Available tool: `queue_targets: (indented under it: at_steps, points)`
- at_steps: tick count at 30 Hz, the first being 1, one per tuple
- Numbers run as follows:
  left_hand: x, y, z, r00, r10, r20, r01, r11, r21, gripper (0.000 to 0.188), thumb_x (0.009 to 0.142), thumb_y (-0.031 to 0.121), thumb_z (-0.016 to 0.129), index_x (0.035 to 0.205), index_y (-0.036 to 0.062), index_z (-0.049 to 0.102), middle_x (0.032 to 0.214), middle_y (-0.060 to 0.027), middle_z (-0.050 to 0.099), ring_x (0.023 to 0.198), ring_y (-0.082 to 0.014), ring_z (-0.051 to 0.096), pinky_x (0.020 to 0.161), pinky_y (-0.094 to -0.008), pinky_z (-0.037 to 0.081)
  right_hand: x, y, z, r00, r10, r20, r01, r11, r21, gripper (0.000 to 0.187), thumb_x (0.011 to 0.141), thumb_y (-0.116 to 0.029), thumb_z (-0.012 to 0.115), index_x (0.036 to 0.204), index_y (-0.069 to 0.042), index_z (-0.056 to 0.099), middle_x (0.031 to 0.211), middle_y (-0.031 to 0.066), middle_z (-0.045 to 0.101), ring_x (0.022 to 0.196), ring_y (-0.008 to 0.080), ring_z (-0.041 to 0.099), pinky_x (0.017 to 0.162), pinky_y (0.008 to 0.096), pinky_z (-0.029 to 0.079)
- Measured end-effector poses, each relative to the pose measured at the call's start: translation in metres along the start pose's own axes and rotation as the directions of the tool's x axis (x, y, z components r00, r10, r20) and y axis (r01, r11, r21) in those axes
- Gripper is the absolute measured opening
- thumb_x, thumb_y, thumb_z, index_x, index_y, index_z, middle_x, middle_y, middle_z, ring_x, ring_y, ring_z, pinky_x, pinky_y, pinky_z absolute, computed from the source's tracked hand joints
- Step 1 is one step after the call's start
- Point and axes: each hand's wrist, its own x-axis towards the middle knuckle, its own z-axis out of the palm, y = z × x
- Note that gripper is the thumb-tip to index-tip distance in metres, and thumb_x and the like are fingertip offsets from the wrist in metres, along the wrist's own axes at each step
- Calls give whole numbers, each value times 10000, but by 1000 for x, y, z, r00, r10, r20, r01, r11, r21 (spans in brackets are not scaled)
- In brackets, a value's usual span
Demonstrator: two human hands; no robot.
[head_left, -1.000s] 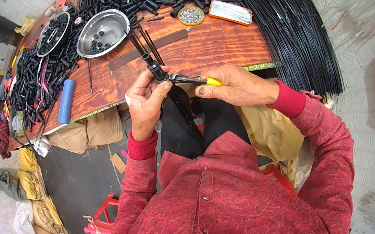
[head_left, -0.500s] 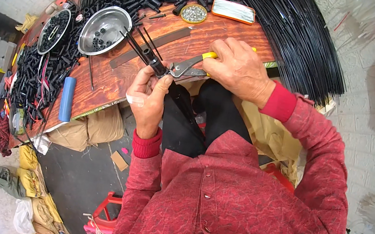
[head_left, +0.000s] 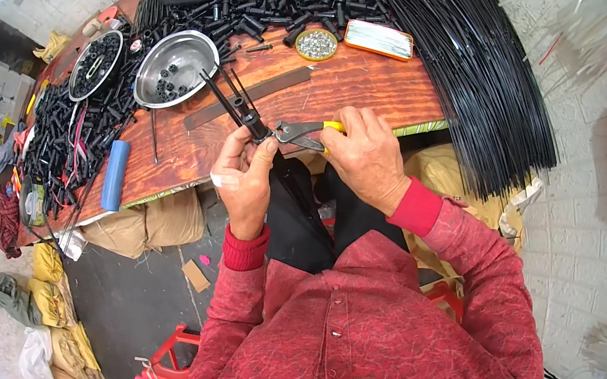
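Observation:
My left hand [head_left: 243,187] grips a black tubular plastic part [head_left: 254,127] between thumb and fingers; a white patch is stuck on that hand. Several thin black rods [head_left: 224,98] stick out of the part's far end, toward the metal bowl. Below the hand, a long dark piece runs down over my lap, hard to tell from my black trousers. My right hand [head_left: 367,156] is closed around the yellow handles of pliers [head_left: 303,134]. Their jaws meet the black part right beside my left thumb; what lies between them is too small to make out.
On the reddish wooden table [head_left: 168,136] are a metal bowl [head_left: 203,56] with small black pieces, a round dish [head_left: 316,44] of tiny metal bits, and an orange-rimmed tray [head_left: 379,39] of thin pins. Black tubes lie heaped behind; long black rods [head_left: 474,81] hang over the right edge.
My right hand has come down and closer to my left hand, with the plier handles drawn nearer together. The whole view has shifted slightly; my left hand still holds the black part.

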Motion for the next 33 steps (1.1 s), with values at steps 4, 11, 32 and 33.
queue_targets:
  at_steps: [4, 11, 32, 33]
  points:
    - [6, -6, -6, 1000, -2, 15, 2, 1000, 10, 247, 890, -3, 680, 1132, -30, 634, 856, 13, 629, 690, -36, 526, 593, -175, 400, -5, -6, 5, 996, 86, 13, -86, 974, 211, 161, 810, -207, 718, 832, -90, 609, 851, 79, 528, 800, 277, 562, 662, 394, 457]
    - [6, 1, -13, 988, -31, 149, 27, 999, 33, 297, 898, 59, 686, 1186, -5, 648, 972, -5, 674, 807, -53, 595, 663, -185, 446, 1, 16, 0, 762, 4, 647, -597, 388, 702, 263, 973, -273, 619, 956, -12, 645, 852, 43, 641, 802, 134, 601, 750, 292, 491]
    - [5, 9, -11, 981, -79, 179, 79, 997, 8, 356, 862, -2, 708, 1203, -60, 626, 854, 8, 629, 696, -40, 520, 622, -181, 420, 33, 37, -28, 571, -285, 770, -663, 394, 637, 302, 1010, -305, 553, 890, -35, 615, 766, -26, 561, 739, 63, 495, 680, 242, 433]
    - [5, 9, -11, 981, -79, 179, 79, 997, 8, 356, 862, -2, 708, 1203, -60, 626, 854, 8, 629, 696, -40, 520, 622, -181, 420, 31, 38, -27, 557, -286, 780, -702, 341, 626, 307, 1011, -308, 551, 877, -38, 607, 759, -25, 553, 729, 62, 488, 666, 239, 429]
